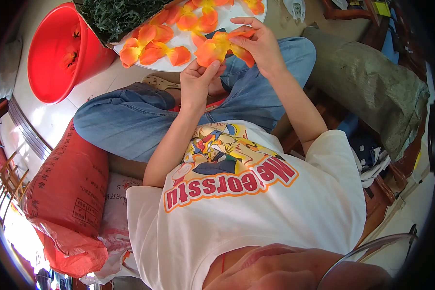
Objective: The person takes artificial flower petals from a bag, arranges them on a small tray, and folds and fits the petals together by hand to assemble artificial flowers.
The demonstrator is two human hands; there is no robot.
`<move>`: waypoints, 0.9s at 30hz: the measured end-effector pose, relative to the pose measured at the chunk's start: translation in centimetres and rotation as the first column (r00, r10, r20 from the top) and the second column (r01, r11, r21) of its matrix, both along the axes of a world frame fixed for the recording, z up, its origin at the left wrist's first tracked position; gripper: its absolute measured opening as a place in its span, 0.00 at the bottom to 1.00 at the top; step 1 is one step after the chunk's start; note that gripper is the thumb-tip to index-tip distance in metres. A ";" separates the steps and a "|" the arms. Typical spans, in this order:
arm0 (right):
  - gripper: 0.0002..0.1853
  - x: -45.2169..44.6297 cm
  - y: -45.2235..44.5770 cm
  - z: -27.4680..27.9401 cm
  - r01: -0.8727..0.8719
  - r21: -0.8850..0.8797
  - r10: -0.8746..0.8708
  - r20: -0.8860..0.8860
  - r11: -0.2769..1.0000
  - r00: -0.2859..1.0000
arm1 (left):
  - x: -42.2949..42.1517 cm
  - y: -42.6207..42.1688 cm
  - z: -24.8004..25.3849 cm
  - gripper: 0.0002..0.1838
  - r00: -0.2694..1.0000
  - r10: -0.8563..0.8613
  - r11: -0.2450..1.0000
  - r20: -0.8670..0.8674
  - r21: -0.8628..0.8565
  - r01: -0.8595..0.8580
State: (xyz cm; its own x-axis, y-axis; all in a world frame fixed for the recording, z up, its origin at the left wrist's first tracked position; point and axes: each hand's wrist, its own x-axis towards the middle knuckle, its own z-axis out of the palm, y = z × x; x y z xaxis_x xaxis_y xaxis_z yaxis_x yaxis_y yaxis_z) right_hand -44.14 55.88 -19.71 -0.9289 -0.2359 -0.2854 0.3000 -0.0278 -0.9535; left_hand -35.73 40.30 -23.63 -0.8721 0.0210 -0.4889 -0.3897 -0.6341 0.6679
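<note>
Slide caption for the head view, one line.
Left hand and right hand hold an orange-yellow petal piece by a white round surface strewn with similar pieces; red bucket nearby.

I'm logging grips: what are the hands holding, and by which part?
An orange-yellow flower piece: the left hand pinches its lower edge, the right hand a petal at its upper right; whether that's attached is unclear.

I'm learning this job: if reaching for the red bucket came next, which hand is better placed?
Probably the left hand: it's nearer the red bucket; the right hand is farther across. Both pinch orange petals, so the left would release first.
</note>
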 end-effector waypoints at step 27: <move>0.18 -3.3 -0.3 -2.9 -0.150 0.173 0.174 -0.133 0.973 0.976 | 0.0 1.7 -3.7 0.12 0.992 -0.067 0.998 0.108 0.025 0.065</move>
State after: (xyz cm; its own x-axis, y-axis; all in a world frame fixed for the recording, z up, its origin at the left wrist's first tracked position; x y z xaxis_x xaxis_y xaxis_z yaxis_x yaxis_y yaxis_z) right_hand -47.40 55.59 -22.60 -0.9164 -0.3489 -0.1962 0.1451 0.1671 -0.9752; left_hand -35.72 41.99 -27.34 -0.8101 0.0884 -0.5796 -0.5009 -0.6181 0.6058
